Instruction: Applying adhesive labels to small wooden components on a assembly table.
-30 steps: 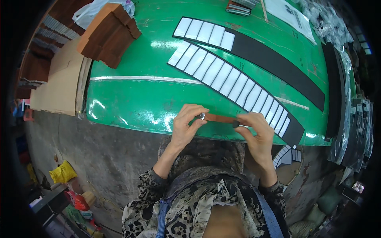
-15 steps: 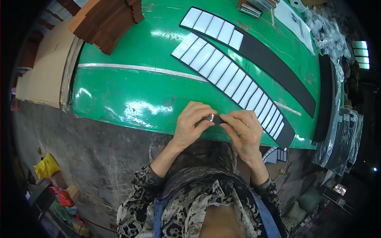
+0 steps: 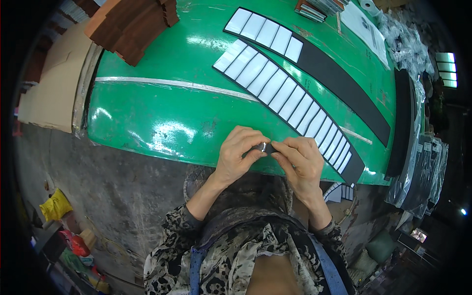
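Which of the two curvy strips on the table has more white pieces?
The nearer strip, beside the right hand: white pieces cover most of it, while the farther strip has them only at its left end.

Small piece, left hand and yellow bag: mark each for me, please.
Small piece (image 3: 269, 148): head view, on its exposed dark part.
Left hand (image 3: 234, 156): head view, on the middle of the hand.
Yellow bag (image 3: 56, 205): head view, near the middle of its visible side.

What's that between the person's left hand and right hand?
In the head view, a small dark piece with a shiny bit lies between the left hand and right hand, at both hands' fingertips; I can't tell what it is.
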The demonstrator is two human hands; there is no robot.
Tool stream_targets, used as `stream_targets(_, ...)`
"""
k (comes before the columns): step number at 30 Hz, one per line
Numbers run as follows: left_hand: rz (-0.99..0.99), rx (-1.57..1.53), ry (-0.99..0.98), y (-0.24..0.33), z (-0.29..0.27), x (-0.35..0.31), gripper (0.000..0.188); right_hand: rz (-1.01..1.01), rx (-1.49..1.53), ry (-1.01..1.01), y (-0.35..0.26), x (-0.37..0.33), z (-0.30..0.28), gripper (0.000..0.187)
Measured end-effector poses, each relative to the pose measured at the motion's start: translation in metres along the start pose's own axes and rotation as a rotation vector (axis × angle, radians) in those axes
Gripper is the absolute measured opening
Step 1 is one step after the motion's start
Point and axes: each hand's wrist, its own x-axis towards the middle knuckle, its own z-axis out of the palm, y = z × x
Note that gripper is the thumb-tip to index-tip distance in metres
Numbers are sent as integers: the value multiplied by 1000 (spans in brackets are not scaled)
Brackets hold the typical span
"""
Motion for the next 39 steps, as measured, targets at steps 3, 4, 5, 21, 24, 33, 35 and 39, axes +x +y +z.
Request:
stream_targets(3, 1, -1, 7, 0, 0, 0, 29, -1, 3, 1, 0, 0, 1, 30)
stream_targets(4, -2, -2, 7, 1, 0, 0, 29, 0, 5, 1, 0, 0, 1, 30)
stream_targets(5, -5, -3, 8, 1, 0, 0, 29, 1, 7, 2, 0, 0, 1, 30)
stream_targets(21, -72, 21, -22, 4, 1, 1, 26, 135, 141, 86, 15, -14, 1, 40)
stream_targets(24, -134, 16, -32, 12, 1, 6, 29, 120, 121, 96, 21, -20, 2, 38)
stream_targets(33, -18, 142, -122, 12, -7, 12, 26, 88, 153, 255, 19, -16, 23, 28)
stream_targets(35, -20, 143, -85, 15, -3, 13, 24, 89, 157, 266, 19, -16, 24, 27)
stream_targets(39, -37, 157, -68, 15, -1, 11, 23, 61, 143, 271, 18, -15, 23, 26)
